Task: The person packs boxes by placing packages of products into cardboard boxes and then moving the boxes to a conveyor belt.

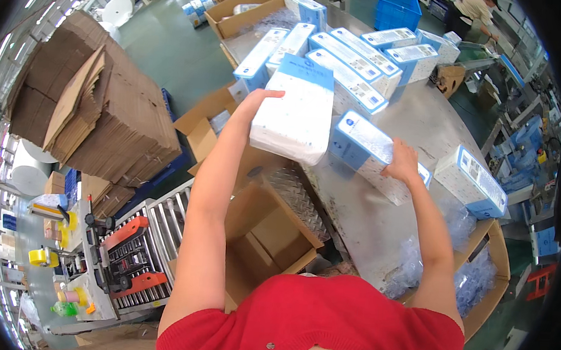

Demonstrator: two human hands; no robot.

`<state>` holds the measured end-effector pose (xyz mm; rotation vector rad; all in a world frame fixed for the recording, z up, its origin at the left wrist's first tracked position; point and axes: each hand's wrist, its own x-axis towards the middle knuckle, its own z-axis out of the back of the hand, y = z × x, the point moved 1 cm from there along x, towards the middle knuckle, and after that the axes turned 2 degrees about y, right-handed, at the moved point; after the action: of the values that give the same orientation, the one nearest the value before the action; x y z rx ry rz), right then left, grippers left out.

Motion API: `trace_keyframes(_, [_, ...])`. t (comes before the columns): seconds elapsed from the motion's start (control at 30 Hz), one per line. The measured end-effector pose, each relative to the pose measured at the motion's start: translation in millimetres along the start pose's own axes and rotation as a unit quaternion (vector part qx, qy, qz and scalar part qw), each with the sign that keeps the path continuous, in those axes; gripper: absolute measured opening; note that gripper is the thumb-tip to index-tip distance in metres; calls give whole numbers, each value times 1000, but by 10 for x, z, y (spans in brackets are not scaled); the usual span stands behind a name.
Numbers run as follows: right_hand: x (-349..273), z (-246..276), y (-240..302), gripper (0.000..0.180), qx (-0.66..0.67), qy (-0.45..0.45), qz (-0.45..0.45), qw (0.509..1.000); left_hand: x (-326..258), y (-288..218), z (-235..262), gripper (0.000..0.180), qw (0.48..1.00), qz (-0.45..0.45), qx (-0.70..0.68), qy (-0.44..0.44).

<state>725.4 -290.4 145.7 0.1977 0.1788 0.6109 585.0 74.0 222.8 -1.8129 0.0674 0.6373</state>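
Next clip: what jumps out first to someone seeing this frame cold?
Two bare hands in the middle, each on a white-and-blue pack: the left hand grips a big pack, the right hand rests on a second pack lying on the metal table. More packs crowd the table's far end. An open cardboard box sits below, and flattened cartons are stacked at left.

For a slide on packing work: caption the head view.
Left hand and right hand each grip a blue-and-white pack above an open carton.
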Motion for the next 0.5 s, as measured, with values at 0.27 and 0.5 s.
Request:
trace_keyframes(0.27, [-58,113,257,67,481,-44,40,875,-1574,22,854,47,919,-239,-314,-20])
trace_keyframes(0.5, [-410,274,1595,83,495,101,312,805,-2708,365,1697,44,881,-302,-345,-117])
